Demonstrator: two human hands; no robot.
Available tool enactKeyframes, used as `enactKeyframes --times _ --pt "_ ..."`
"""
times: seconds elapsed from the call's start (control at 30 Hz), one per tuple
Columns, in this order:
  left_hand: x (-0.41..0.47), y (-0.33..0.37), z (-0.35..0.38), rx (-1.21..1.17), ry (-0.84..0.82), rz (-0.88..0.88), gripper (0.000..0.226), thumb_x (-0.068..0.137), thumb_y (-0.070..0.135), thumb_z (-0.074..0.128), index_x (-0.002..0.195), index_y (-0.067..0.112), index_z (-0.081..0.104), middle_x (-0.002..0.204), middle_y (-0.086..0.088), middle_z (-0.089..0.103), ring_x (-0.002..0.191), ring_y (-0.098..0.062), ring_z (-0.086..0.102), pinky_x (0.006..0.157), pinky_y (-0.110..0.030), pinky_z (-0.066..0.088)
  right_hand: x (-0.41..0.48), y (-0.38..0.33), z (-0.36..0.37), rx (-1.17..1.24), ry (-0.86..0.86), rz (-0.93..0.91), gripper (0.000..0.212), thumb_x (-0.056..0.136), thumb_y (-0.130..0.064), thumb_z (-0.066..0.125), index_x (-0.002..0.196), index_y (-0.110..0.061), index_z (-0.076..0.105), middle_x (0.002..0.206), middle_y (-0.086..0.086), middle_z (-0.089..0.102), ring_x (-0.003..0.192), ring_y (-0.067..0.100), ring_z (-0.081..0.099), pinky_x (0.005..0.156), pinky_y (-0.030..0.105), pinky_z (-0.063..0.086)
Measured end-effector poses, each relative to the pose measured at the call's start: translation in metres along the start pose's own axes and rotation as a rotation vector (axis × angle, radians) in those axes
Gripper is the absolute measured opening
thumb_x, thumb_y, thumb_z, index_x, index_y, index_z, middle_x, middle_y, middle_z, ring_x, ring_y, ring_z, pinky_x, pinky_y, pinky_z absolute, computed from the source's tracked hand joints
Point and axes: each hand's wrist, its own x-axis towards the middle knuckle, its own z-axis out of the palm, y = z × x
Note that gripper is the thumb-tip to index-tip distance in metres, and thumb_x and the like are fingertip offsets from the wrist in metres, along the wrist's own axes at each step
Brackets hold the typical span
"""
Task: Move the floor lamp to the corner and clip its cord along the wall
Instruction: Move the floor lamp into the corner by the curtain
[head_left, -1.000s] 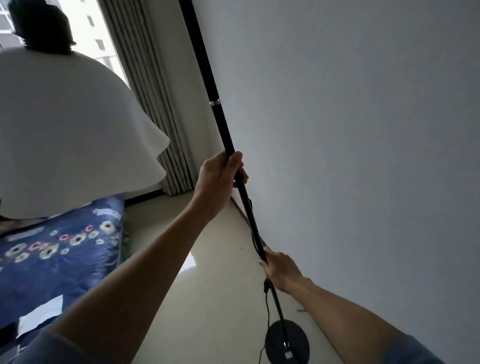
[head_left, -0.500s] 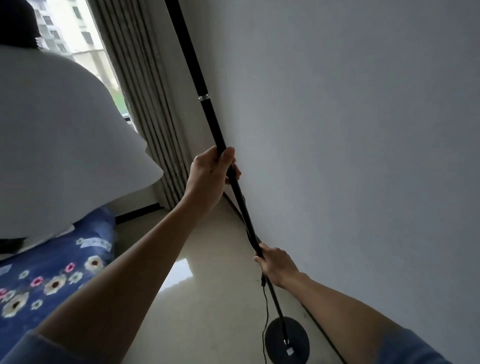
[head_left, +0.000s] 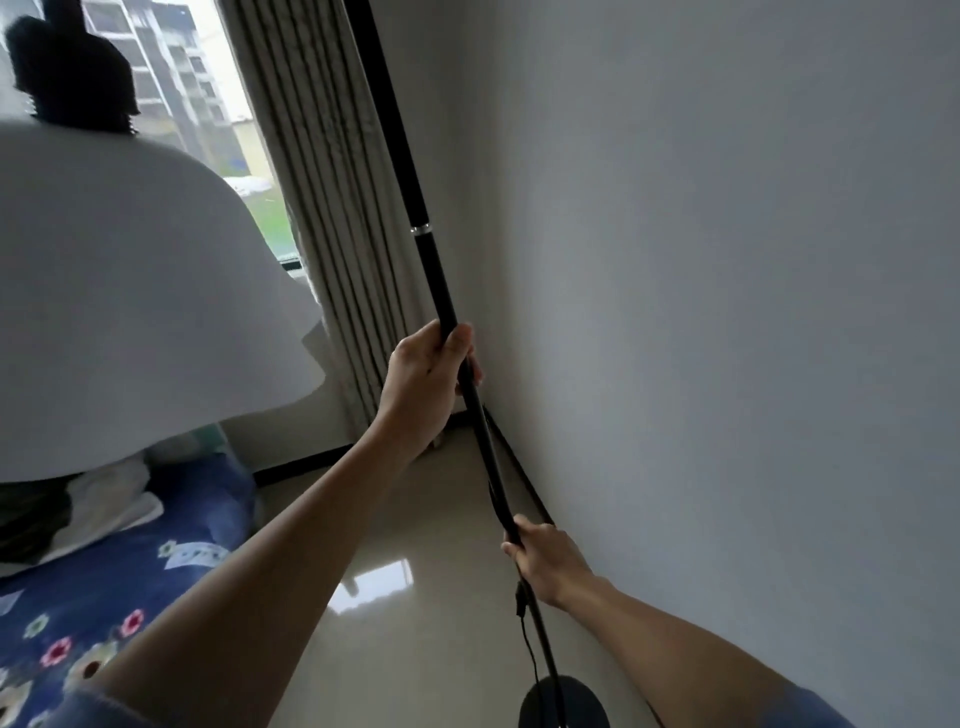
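Observation:
The floor lamp's black pole (head_left: 435, 283) runs tilted from the top of the view down to its round black base (head_left: 563, 707) at the bottom edge. My left hand (head_left: 426, 384) grips the pole halfway up. My right hand (head_left: 550, 561) grips it lower down, close to the white wall (head_left: 727, 312). The white lampshade (head_left: 130, 312) fills the left side under a black fitting. A thin black cord (head_left: 525, 636) hangs along the pole below my right hand. The room corner (head_left: 457, 410) lies just beyond the pole.
Beige striped curtains (head_left: 332, 208) hang by the window (head_left: 208, 93) next to the corner. A bed with a blue flowered cover (head_left: 130, 597) sits at the lower left. Glossy tiled floor (head_left: 415, 571) lies between bed and wall, with a dark skirting strip along the wall.
The view has advanced toward the corner; curtains and window are nearer and larger. Both hands keep the same grip on the pole, and less of the bed shows.

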Motion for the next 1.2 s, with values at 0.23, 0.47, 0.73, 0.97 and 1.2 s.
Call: enactKeyframes --times 0.23,0.47,0.73,0.97,1.2 --pt "0.130 -0.071 -0.004 0.066 0.023 -0.025 0.036 0.091 0.042 0.046 0.072 0.015 0.058 0.068 -0.015 0.067 0.070 -0.039 0.064 0.072 -0.060 0.053 0.155 0.004 -0.008 -0.011 -0.053 -0.041 0.021 0.093 -0.035 0.052 0.105 -0.018 0.055 0.098 0.015 0.072 0.093 0.036 0.065 0.070 0.034 0.046" --pt "0.252 -0.165 -0.030 0.054 0.034 -0.036 0.037 0.090 0.045 0.047 0.071 0.016 0.059 0.068 -0.013 0.068 0.070 -0.039 0.064 0.071 -0.056 0.055 0.308 -0.003 0.005 -0.004 -0.081 -0.030 0.023 0.094 -0.034 0.051 0.105 -0.015 0.054 0.099 0.017 0.070 0.093 0.037 0.065 0.076 0.037 0.050" --pt "0.408 -0.256 -0.061 0.021 -0.039 -0.050 0.035 0.089 0.042 0.048 0.072 0.013 0.058 0.069 -0.013 0.069 0.073 -0.039 0.065 0.073 -0.056 0.055 0.484 -0.020 0.009 0.008 -0.072 0.076 0.025 0.093 -0.037 0.051 0.105 -0.015 0.055 0.104 0.015 0.069 0.097 0.035 0.064 0.083 0.038 0.052" --pt "0.541 -0.330 -0.044 0.068 -0.084 -0.036 0.037 0.090 0.042 0.046 0.068 0.015 0.060 0.069 -0.011 0.069 0.072 -0.038 0.064 0.073 -0.056 0.056 0.629 0.003 0.000 0.052 -0.089 0.144 0.030 0.094 -0.039 0.050 0.112 -0.016 0.054 0.108 0.014 0.067 0.100 0.034 0.063 0.085 0.037 0.051" --pt "0.667 -0.416 -0.003 0.127 -0.076 -0.119 0.037 0.085 0.050 0.045 0.070 0.020 0.060 0.071 -0.004 0.070 0.072 -0.030 0.067 0.077 -0.056 0.054 0.783 0.043 -0.010 0.093 -0.146 0.185 0.040 0.095 -0.041 0.045 0.128 -0.018 0.051 0.121 0.014 0.063 0.109 0.033 0.059 0.088 0.036 0.050"
